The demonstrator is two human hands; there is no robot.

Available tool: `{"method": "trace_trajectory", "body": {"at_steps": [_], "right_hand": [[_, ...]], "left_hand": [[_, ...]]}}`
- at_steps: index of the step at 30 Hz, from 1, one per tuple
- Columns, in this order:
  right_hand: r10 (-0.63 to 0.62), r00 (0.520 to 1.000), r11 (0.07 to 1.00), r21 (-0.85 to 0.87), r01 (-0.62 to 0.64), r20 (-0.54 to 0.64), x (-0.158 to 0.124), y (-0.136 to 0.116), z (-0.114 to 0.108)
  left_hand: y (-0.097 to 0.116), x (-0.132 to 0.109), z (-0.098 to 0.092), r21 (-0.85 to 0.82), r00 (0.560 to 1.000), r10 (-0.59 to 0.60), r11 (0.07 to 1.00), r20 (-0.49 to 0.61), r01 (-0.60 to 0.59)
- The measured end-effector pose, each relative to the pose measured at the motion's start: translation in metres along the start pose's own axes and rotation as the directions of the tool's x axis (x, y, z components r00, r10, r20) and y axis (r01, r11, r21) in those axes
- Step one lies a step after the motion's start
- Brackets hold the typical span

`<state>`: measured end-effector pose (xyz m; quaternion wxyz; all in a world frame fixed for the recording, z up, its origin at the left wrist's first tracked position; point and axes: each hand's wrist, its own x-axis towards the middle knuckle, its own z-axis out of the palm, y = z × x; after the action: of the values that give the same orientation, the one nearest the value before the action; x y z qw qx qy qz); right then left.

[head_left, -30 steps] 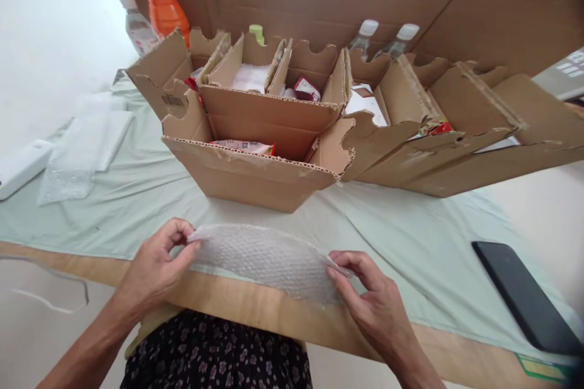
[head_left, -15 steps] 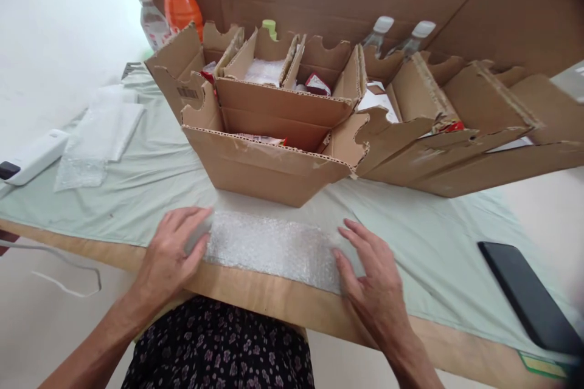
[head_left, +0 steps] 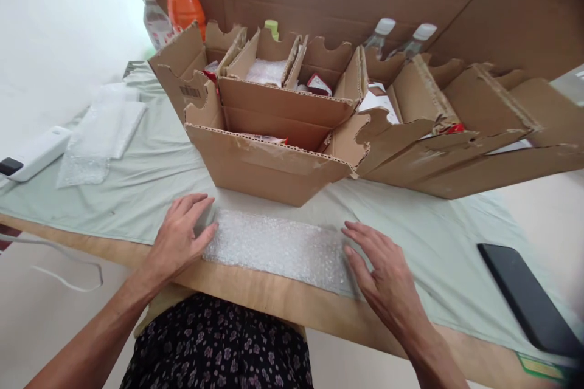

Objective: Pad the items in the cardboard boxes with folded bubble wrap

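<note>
A flat strip of clear bubble wrap (head_left: 276, 250) lies along the front edge of the cloth-covered table, in front of a cardboard box (head_left: 269, 170). At its left end is my left hand (head_left: 180, 234), thumb and fingers apart, the thumb tip by the wrap's edge. My right hand (head_left: 381, 267) is at the other end, its fingers spread and holding nothing. Whether either hand touches the wrap is hard to tell.
Behind stand more cardboard compartments (head_left: 396, 140) with packets inside, and bottles, one an orange bottle (head_left: 182, 0). Bubble wrap sheets (head_left: 107, 127) and a white device (head_left: 39, 152) lie left. A black phone (head_left: 527, 295) lies right.
My right hand has moved a little to the right, off the end of the bubble wrap. My left hand has shifted slightly, with its thumb nearer the wrap's left end.
</note>
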<state>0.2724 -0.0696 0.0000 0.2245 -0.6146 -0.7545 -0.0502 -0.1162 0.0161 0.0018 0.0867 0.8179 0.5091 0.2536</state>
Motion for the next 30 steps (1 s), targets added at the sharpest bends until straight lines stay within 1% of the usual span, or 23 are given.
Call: {"method": "trace_trajectory", "body": {"at_steps": [3, 5, 6, 8, 10, 12, 14, 16, 17, 18, 20, 22, 23, 24, 25, 26, 27, 29, 30], "right_hand": [[0.003, 0.998, 1.000, -0.021, -0.001, 0.065, 0.018, -0.001, 0.015], [-0.002, 0.996, 1.000, 0.021, 0.000, 0.091, 0.022, -0.003, 0.019], [0.006, 0.996, 0.998, 0.061, -0.011, 0.090, 0.022, -0.005, 0.018], [0.067, 0.993, 0.984, 0.157, -0.082, 0.094, 0.016, -0.011, 0.009], [0.154, 0.978, 0.944, 0.273, -0.187, 0.140, 0.006, -0.023, -0.004], [0.196, 0.955, 0.869, 0.411, -0.274, 0.222, -0.002, -0.043, -0.013], [0.153, 0.936, 0.764, 0.564, -0.315, 0.316, -0.005, -0.072, -0.013], [0.074, 0.911, 0.639, 0.683, -0.355, 0.405, -0.001, -0.107, -0.002], [0.042, 0.900, 0.586, 0.719, -0.374, 0.434, 0.003, -0.125, 0.006], [0.026, 0.894, 0.553, 0.739, -0.385, 0.447, 0.008, -0.142, 0.014], [0.030, 0.891, 0.546, 0.739, -0.395, 0.454, 0.021, -0.170, 0.032], [0.046, 0.894, 0.575, 0.720, -0.388, 0.446, 0.033, -0.187, 0.046], [0.048, 0.896, 0.585, 0.715, -0.384, 0.441, 0.038, -0.192, 0.050], [0.045, 0.897, 0.585, 0.716, -0.381, 0.441, 0.042, -0.194, 0.054], [0.041, 0.895, 0.576, 0.722, -0.384, 0.444, 0.045, -0.194, 0.055], [0.037, 0.890, 0.560, 0.729, -0.395, 0.454, 0.048, -0.193, 0.056], [0.034, 0.880, 0.538, 0.733, -0.416, 0.474, 0.049, -0.191, 0.055], [0.037, 0.841, 0.488, 0.725, -0.487, 0.540, 0.051, -0.186, 0.053], [0.038, 0.819, 0.460, 0.717, -0.523, 0.572, 0.052, -0.184, 0.052]], "left_hand": [[0.000, 0.003, 0.010, 0.061, 0.998, -0.028, 0.998, 0.062, 0.025], [0.007, 0.004, 0.016, 0.029, 0.995, -0.051, 0.998, 0.086, 0.049], [0.011, 0.003, 0.016, -0.006, 0.995, -0.066, 0.998, 0.076, 0.066], [0.020, 0.003, 0.012, -0.108, 0.992, -0.113, 0.987, 0.057, 0.119], [0.026, 0.003, -0.003, -0.210, 0.977, -0.195, 0.955, 0.081, 0.208], [0.023, 0.006, -0.025, -0.265, 0.954, -0.277, 0.917, 0.117, 0.299], [0.011, 0.016, -0.050, -0.242, 0.939, -0.329, 0.908, 0.095, 0.343], [-0.005, 0.033, -0.073, -0.140, 0.940, -0.339, 0.930, 0.039, 0.341], [-0.014, 0.044, -0.082, -0.065, 0.944, -0.330, 0.942, 0.023, 0.331], [-0.023, 0.056, -0.087, 0.007, 0.950, -0.312, 0.950, 0.021, 0.311], [-0.038, 0.081, -0.090, 0.099, 0.970, -0.240, 0.967, 0.039, 0.235], [-0.047, 0.100, -0.083, 0.117, 0.989, -0.148, 0.983, 0.028, 0.144], [-0.049, 0.104, -0.078, 0.112, 0.993, -0.117, 0.987, 0.012, 0.115], [-0.048, 0.103, -0.072, 0.106, 0.995, -0.095, 0.990, -0.007, 0.095], [-0.046, 0.096, -0.066, 0.089, 0.997, -0.073, 0.993, -0.022, 0.075], [-0.041, 0.084, -0.062, 0.059, 0.998, -0.047, 0.997, -0.033, 0.049], [-0.034, 0.067, -0.058, 0.024, 0.999, -0.017, 1.000, -0.035, 0.018], [-0.016, 0.023, -0.055, -0.136, 0.992, 0.103, 0.984, -0.070, -0.112], [-0.007, -0.001, -0.053, -0.195, 0.992, 0.118, 0.973, -0.043, -0.125]]}}
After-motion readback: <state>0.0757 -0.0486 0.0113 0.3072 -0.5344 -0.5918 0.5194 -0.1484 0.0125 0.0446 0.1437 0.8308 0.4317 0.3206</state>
